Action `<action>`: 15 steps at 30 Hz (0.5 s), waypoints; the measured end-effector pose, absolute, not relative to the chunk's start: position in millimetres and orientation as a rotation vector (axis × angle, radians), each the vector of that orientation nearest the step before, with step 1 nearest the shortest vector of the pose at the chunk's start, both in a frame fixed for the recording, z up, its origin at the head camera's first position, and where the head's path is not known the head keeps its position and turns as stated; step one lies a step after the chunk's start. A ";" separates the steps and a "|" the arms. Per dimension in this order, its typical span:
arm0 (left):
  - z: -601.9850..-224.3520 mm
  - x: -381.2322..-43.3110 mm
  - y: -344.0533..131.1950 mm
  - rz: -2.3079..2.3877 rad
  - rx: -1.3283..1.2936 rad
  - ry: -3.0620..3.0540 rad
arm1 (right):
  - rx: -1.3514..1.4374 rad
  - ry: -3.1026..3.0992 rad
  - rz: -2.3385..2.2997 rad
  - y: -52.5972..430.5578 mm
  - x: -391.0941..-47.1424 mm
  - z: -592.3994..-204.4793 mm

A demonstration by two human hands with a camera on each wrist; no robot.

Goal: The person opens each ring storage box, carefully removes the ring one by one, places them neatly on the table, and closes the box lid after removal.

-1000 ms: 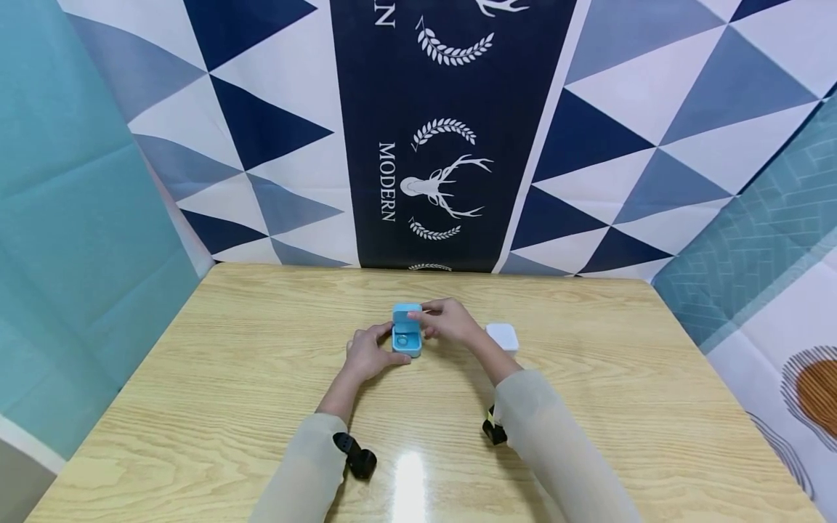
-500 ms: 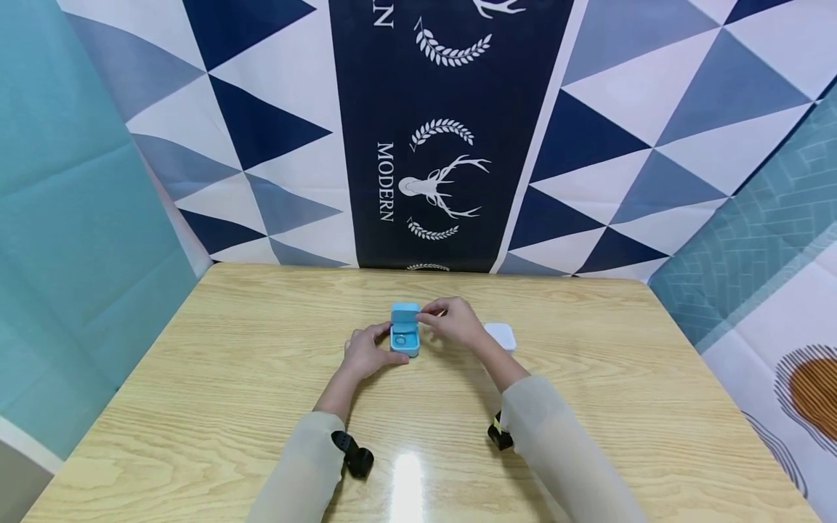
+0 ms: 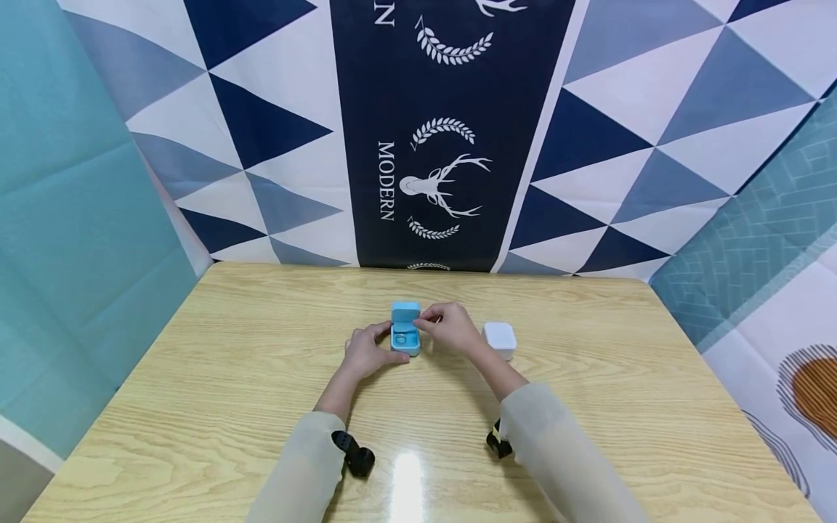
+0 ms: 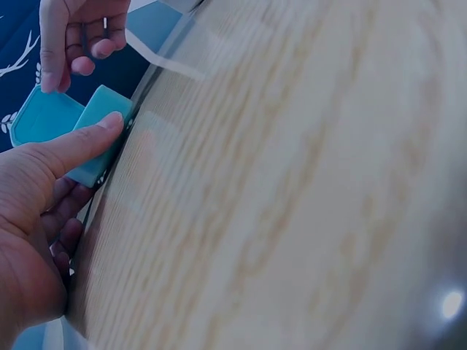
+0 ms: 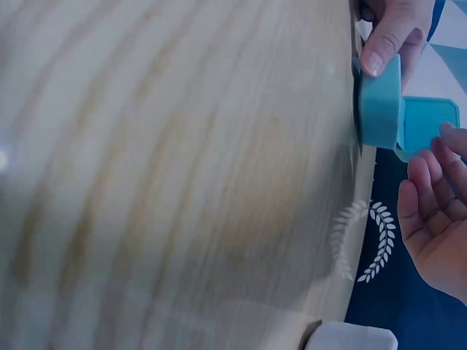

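Note:
A small light-blue ring box [image 3: 405, 349] stands on the table with its lid [image 3: 406, 311] raised. A ring [image 3: 402, 339] sits in its insert. My left hand [image 3: 366, 354] grips the box's base from the left, its thumb [image 4: 95, 142] along the front side and fingers behind. My right hand [image 3: 451, 328] is at the box's right, fingertips close together by the lower right edge of the lid. In the right wrist view its fingers [image 5: 430, 182] are loosely curled beside the lid, and nothing shows between them.
A white box with rounded corners [image 3: 500, 338] stands just right of my right hand, near its forearm. The wooden table [image 3: 261, 349] ends at a patterned cloth backdrop [image 3: 431, 181]. Both sleeves carry black wrist cameras [image 3: 359, 460].
My right hand has let go of the raised lid, drawn slightly right, then come down a little toward the lid's lower edge. My left hand keeps its grip on the box.

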State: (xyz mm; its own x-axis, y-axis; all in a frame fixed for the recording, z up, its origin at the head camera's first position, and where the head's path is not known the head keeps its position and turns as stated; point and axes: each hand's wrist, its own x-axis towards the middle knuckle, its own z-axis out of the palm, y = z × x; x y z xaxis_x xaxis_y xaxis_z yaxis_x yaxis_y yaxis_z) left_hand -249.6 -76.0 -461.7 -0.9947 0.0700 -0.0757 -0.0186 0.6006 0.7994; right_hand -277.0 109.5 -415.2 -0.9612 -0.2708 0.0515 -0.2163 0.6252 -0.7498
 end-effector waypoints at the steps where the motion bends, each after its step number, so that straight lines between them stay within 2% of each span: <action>1: -461.7 -249.6 -75.8 1.361 0.041 2.717 | -0.424 2.766 -1.269 108.7 -276.4 -416.0; 15: -462.1 -248.8 -75.7 1.363 0.050 2.727 | -0.416 2.727 -1.261 101.7 -273.1 -424.8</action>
